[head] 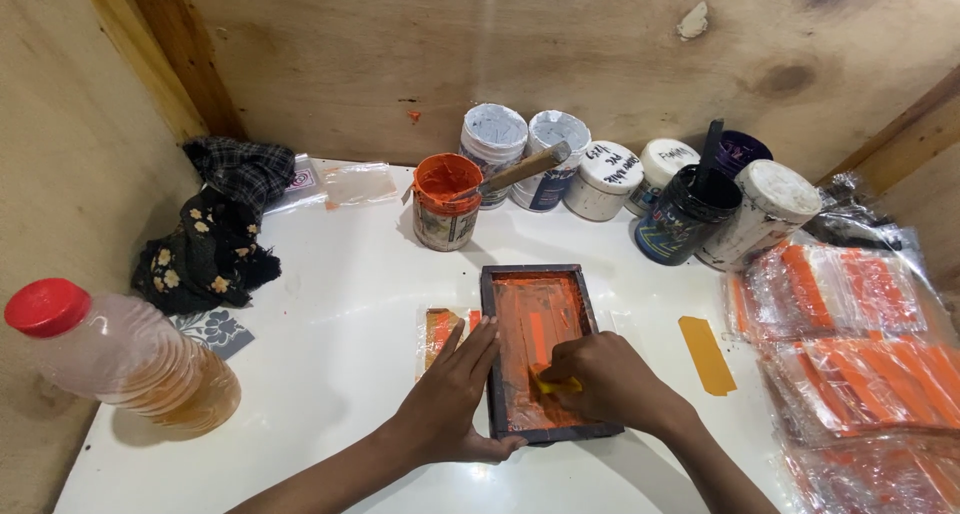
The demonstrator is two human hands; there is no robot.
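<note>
A small dark-framed printing screen (545,274) smeared with orange ink lies on the white table (330,334). My left hand (455,399) presses flat on the frame's left edge, fingers spread. My right hand (605,379) is closed on a small yellow scraper (555,383) inside the frame, near its lower half. Under the frame's left side a clear plastic packet (438,332) with orange print sticks out.
An open orange ink tub (445,202) with a wooden-handled tool stands behind the frame. Several white and dark tubs (690,199) line the plywood wall. Stacks of printed packets (850,344) fill the right. A red-capped bottle (130,359) and dark cloth (215,234) are left.
</note>
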